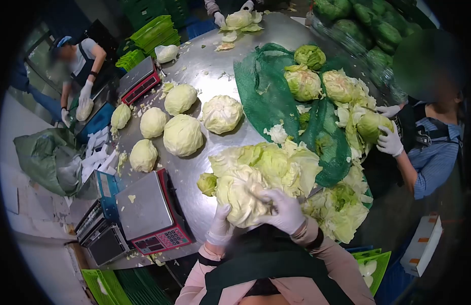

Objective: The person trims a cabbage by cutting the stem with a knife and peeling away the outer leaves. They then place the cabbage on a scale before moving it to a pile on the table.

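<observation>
A pale cabbage (239, 197) is held up in front of my body at the table's near edge. My left hand (221, 226), in a white glove, supports it from the lower left. My right hand (285, 211), also gloved, grips its right side, with the thumb and fingers against the leaves. Behind the cabbage lies a heap of loose outer leaves (281, 165). At its left sits a small greenish cabbage (207, 184). To the right of my right hand, more stripped leaves (339, 208) are piled up.
Several trimmed cabbages (183, 135) stand on the metal table (210, 66), left of centre. A red scale (146, 208) is at the near left. Green netting (261, 81) lies at right, where a co-worker's gloved hand (389, 140) holds a cabbage. Other people work at far left and at the back.
</observation>
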Tool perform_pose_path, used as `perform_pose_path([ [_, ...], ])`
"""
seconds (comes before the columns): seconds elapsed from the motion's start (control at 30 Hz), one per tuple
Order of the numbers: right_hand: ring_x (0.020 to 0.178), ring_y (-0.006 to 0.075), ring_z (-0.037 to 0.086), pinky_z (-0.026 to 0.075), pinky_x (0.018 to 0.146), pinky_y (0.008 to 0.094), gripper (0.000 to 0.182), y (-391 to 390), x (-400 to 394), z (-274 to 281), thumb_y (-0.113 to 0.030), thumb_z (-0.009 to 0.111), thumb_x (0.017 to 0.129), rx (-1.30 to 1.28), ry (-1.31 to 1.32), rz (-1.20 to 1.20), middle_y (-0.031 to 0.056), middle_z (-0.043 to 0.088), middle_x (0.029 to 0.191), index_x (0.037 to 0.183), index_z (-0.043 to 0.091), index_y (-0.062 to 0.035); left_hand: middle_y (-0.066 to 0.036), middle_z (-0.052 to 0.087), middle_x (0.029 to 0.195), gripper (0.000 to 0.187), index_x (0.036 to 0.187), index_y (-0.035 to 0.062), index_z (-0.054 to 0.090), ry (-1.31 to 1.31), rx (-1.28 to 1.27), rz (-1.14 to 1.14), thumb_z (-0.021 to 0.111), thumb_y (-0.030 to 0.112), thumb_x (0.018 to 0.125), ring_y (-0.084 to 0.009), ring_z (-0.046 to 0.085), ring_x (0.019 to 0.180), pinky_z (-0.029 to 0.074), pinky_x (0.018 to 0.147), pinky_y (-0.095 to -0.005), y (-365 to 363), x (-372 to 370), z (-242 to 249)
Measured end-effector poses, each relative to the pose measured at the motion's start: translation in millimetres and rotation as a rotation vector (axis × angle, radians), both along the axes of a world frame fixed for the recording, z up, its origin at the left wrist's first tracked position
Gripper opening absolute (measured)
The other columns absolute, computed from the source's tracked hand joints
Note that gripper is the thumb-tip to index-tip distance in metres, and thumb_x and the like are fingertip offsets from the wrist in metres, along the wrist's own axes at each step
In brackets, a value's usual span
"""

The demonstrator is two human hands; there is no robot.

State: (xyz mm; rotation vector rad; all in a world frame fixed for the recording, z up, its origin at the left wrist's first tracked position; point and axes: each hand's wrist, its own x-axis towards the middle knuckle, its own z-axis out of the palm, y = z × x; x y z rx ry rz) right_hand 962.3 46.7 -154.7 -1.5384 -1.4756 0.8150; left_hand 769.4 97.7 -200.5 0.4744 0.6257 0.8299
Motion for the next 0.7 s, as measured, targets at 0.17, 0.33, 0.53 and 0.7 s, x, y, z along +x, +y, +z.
perform_pose_path([
  [0.17, 0.063, 0.0227, 0.056, 0.046, 0.058, 0.0309, 0.032, 11.9, -7.8, -30.6, -0.024, 0.074, 0.073, 0.222, -0.126, -0.115, 0.0087, 0.055, 0.077, 0.091, 0.058, -0.0038, -0.012, 0.037, 0.136, 0.078, 0.139, 0.0031, 0.021, 0.064, 0.023, 0.016, 0.062, 0.034, 0.080, -0.0245, 0.039, 0.125, 0.033, 0.104, -0.0362, -2.6, 1.4, -8.9],
  [0.33, 0.051, 0.0073, 0.048, 0.039, 0.048, 0.0216, 0.011, 12.3, 20.4, -21.7, -0.012, 0.063, 0.082, -0.181, 0.775, -0.317, 0.0011, 0.055, 0.069, 0.085, 0.058, -0.0022, -0.013, 0.036, 0.138, 0.080, 0.139, 0.0032, 0.022, -0.029, -0.046, -0.025, 0.062, 0.038, 0.079, -0.0258, 0.039, 0.125, 0.033, 0.105, -0.0377, -6.3, -0.9, 0.2],
  [0.53, 0.054, 0.0041, 0.050, 0.041, 0.049, 0.0195, 0.040, -1.7, -0.2, 9.6, -0.014, 0.070, 0.075, 0.140, 0.008, 0.025, 0.0015, 0.056, 0.078, 0.111, 0.056, -0.0052, -0.013, 0.038, 0.137, 0.080, 0.139, 0.0034, 0.024, -0.066, -0.084, -0.006, 0.062, 0.042, 0.080, -0.0264, 0.041, 0.123, 0.033, 0.105, -0.0387, -5.2, -0.6, -7.7],
  [0.7, 0.054, 0.0100, 0.053, 0.043, 0.049, 0.0230, 0.024, -3.5, -13.6, -9.3, -0.013, 0.063, 0.081, -0.001, 0.202, 0.054, 0.0039, 0.059, 0.077, 0.104, 0.059, -0.0058, -0.013, 0.040, 0.134, 0.084, 0.138, 0.0034, 0.024, -0.107, -0.083, -0.075, 0.065, 0.041, 0.076, -0.0260, 0.043, 0.122, 0.034, 0.104, -0.0377, -10.5, -2.5, 6.5],
])
